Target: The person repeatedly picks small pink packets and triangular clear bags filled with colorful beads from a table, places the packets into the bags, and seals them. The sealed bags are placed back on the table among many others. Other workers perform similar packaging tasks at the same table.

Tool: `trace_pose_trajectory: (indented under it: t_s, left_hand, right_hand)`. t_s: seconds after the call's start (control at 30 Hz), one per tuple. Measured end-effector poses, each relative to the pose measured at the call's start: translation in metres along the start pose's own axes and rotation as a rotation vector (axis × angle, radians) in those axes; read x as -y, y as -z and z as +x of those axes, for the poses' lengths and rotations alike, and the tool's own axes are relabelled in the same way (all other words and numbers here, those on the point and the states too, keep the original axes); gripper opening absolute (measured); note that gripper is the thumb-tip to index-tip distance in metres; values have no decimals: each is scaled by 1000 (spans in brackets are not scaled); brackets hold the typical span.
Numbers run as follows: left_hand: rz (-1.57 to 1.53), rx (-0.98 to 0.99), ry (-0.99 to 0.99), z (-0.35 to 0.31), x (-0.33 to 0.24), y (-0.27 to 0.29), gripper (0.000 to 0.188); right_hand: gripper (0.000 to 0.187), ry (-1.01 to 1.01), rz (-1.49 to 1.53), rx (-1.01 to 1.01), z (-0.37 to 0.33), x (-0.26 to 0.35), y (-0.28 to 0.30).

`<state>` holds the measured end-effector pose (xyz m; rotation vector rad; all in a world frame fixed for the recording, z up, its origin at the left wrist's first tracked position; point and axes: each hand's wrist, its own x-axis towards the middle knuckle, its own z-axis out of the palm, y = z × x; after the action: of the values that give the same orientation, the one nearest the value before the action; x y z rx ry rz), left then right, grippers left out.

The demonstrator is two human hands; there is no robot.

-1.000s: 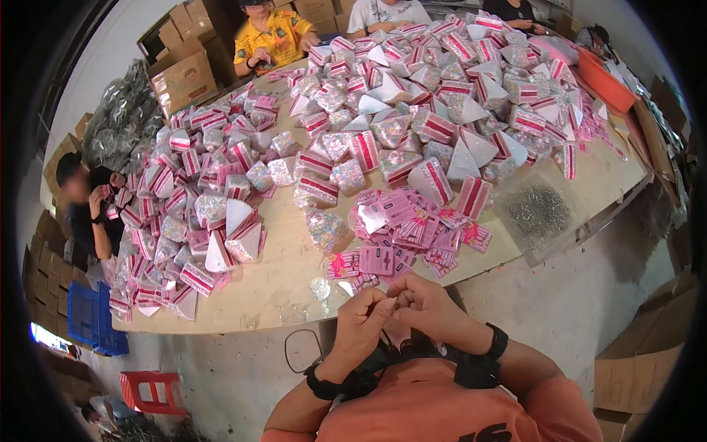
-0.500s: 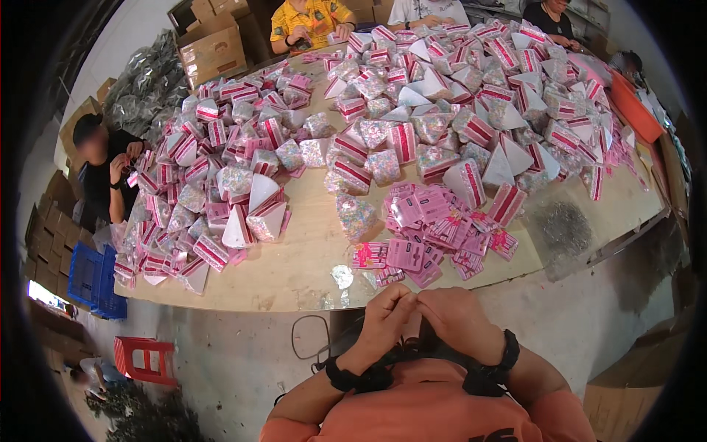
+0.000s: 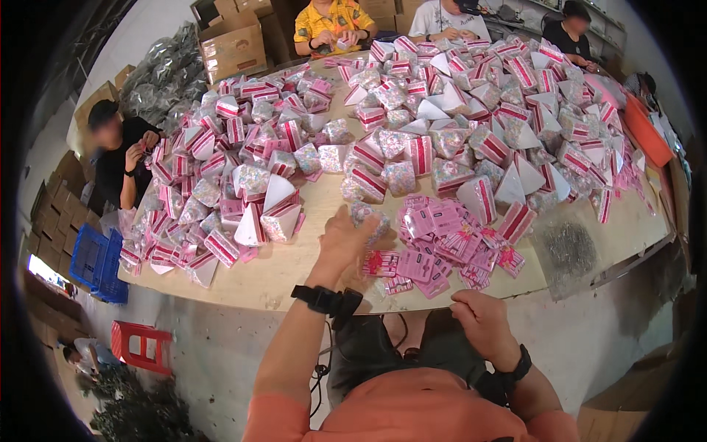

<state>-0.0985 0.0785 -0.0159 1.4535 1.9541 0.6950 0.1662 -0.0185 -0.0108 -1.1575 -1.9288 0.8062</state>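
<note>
Though partly hidden, a pastel-speckled piece (image 3: 376,219)

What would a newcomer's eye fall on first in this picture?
Probably the big heap of glittery, cake-slice-shaped pieces across the far right of the table. Next, the left hand at a speckled piece beside pink cards, toward the table's near edge. A red stool on the floor at lower left also stands out.

The bare left hand (image 3: 343,237) partly hides a multicoloured, glittery plastic packet (image 3: 377,219) mid-frame; the top edge crops a yellow-shirted co-worker (image 3: 329,23)
</note>
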Motion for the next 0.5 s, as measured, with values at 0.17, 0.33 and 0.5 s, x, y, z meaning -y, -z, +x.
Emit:
trace_pose_trajectory:
  t_s: [0.17,0.33,0.5]
  left_hand:
    - [75,-178,-211,-4,13,-26,73]
    - [-188,-210,-297,-18,8,-28,75]
    - [-533,-367,-423,-32,15,-22,84]
  right_hand:
    - [13,-39,29,-14,-3,-4,4]
    - [13,-34,57,-16,-1,-3,0]
    - [14,75,43,-23,16,12,2]
